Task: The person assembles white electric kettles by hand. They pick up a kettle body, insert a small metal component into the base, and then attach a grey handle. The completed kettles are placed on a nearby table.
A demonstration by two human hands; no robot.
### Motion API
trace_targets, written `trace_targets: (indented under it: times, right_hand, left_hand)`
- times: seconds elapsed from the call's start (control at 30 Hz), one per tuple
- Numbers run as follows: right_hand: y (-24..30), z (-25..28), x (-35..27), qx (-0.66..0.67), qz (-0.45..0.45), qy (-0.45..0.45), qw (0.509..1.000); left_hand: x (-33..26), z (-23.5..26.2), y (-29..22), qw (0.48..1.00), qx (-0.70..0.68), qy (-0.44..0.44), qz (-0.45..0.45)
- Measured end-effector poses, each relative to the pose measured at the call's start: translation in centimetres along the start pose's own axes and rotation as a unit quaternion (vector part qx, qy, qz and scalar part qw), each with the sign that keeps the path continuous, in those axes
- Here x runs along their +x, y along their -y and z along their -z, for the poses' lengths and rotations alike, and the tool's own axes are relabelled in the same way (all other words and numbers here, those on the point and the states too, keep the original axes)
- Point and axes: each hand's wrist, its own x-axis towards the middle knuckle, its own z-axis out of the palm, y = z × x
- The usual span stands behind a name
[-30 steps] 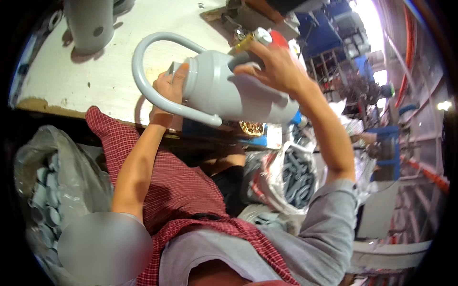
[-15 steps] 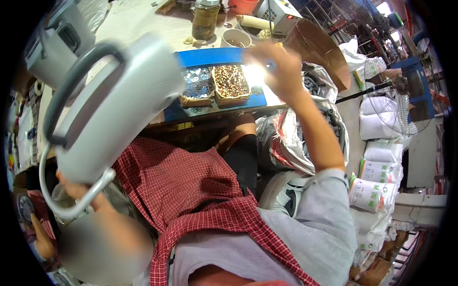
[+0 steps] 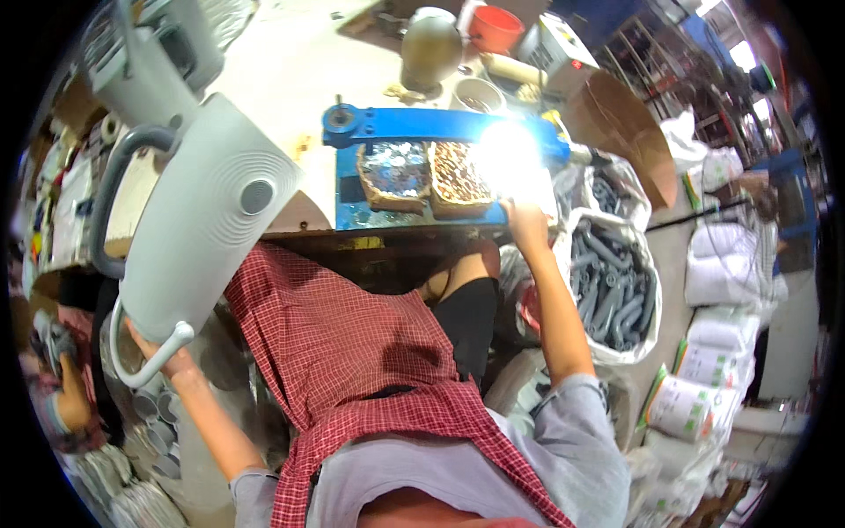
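A pale grey plastic vessel (image 3: 207, 207) with ring ridges, a dark grey handle (image 3: 119, 207) and a thin curved pale tube (image 3: 132, 380) is held tilted at the left. My left hand (image 3: 163, 352) grips its lower end, partly hidden behind the tube. My right hand (image 3: 526, 227) is at the right part of the blue fixture (image 3: 414, 123), just below a glaring lamp (image 3: 512, 158). Glare washes out its fingertips. Left of that hand sit a tray of small brass-coloured parts (image 3: 458, 209) and a tray of shiny silvery pieces (image 3: 393, 202).
An open sack of grey curved plastic parts (image 3: 607, 286) stands right of my right forearm. At the back of the table are a jar (image 3: 431, 53), a white cup (image 3: 478, 93) and a red bowl (image 3: 495, 29). More grey vessels (image 3: 150, 84) stand far left. A person works at far left.
My right hand has come down from above the fixture to below the lamp. The vessel in my left hand has swung lower and more upright, its ringed side turned into view.
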Motion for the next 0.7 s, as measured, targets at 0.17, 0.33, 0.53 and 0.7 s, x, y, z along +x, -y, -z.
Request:
trace_targets:
  times: [0.17,0.33,0.53,0.7]
  right_hand:
    - [0.7,1.2,0.5,-0.021,-0.027,0.070,0.997]
    - [1.8,1.6,0.5,0.005,0.047,0.015,0.999]
    - [8.3,6.3,0.3,0.319,-0.023,-0.114,0.941]
    - [18.1,11.0,6.6,0.458,0.039,-0.112,0.881]
  left_hand:
    - [-0.4,0.0,-0.2,0.993,-0.049,-0.059,0.086]
    - [0.7,1.7,1.4,0.997,-0.034,-0.026,0.069]
    - [-0.4,-0.4,0.6,0.985,-0.072,-0.032,0.153]
    - [-1.0,-1.6,-0.1,0.991,-0.043,-0.047,0.114]
